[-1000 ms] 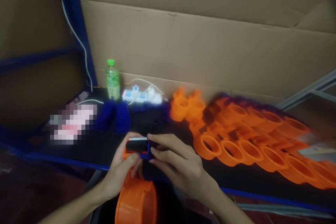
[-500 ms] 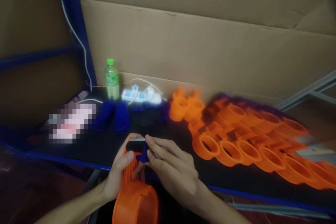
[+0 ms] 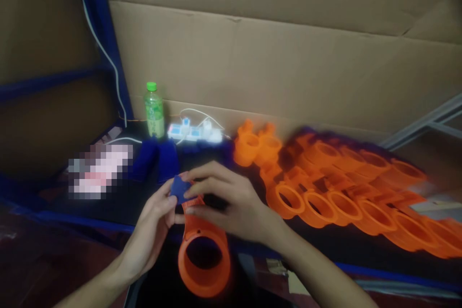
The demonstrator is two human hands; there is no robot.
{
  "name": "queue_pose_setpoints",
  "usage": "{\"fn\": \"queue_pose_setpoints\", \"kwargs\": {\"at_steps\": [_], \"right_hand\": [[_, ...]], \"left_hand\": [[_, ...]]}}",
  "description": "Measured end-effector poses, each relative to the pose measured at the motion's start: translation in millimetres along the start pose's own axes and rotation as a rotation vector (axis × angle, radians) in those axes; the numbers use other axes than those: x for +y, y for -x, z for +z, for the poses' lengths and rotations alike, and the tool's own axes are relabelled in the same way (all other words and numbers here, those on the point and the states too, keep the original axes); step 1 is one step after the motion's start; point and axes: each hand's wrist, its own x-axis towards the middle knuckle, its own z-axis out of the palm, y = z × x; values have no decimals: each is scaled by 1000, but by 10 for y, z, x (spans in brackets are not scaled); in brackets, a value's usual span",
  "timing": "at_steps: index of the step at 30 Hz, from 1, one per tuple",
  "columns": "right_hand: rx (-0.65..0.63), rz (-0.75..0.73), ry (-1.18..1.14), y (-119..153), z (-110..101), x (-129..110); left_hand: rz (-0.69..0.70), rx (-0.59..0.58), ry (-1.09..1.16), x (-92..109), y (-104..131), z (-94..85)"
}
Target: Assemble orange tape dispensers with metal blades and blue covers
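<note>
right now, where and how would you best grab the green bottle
I'd wrap the upper body of the bottle, just below its cap, reaching from the front: it stands upright and roundish, and the blue parts in front rise only to its base.

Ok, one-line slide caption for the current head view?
Both hands, left and right, on an orange ringed part with a small blue piece at its upper end.

Orange part (image 3: pixel 205 222) turned, its ring (image 3: pixel 204 286) opening twd. camera; blue pc. (image 3: pixel 178 190) swung face-on btwn. L hand (image 3: pixel 155 214) & R hand (image 3: pixel 236 199), unlike sec. before.
</note>
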Motion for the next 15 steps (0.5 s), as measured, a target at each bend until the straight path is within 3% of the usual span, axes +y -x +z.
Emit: {"fn": "queue_pose_setpoints", "kwargs": {"at_steps": [3, 5, 7, 11, 15], "right_hand": [[5, 229, -30, -280, 8, 319], [21, 423, 138, -462, 100, 599], [-85, 569, 315, -608, 253, 846], [-166, 615, 403, -757, 580, 1114], [-176, 587, 432, -808, 721, 1189]], "left_hand": [[-87, 34, 126, 57, 24, -13], [-129, 86, 172, 55, 35, -11], [-140, 125, 167, 26, 33, -9], [-149, 136, 129, -28, 5, -18], [-130, 158, 122, 0, -14, -19]]}}
